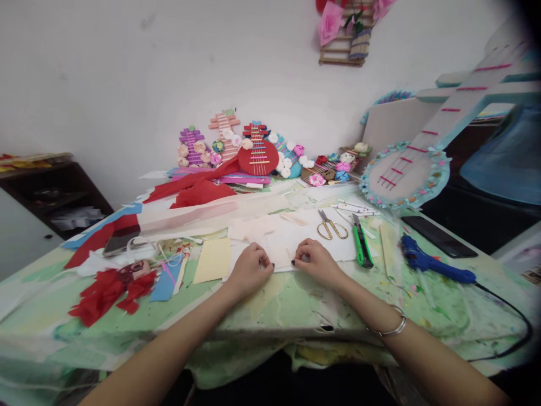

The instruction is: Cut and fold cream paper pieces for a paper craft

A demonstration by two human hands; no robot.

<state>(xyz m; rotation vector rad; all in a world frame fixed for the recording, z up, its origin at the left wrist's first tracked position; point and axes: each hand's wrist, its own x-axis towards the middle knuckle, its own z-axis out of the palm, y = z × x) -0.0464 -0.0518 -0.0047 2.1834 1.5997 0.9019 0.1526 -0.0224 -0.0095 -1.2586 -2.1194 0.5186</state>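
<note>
Grip: left hand and right hand both curled narrow, thumbs close to fingers, set apart at near edge of white paper; can't tell if anything thin is pinched. Paper lies flat on table, long axis side to side. One yellow card left of left hand. Beyond right hand: one pair of scissors, tips away; one green cutter, lengthwise away; one blue glue gun; one black phone.
</note>
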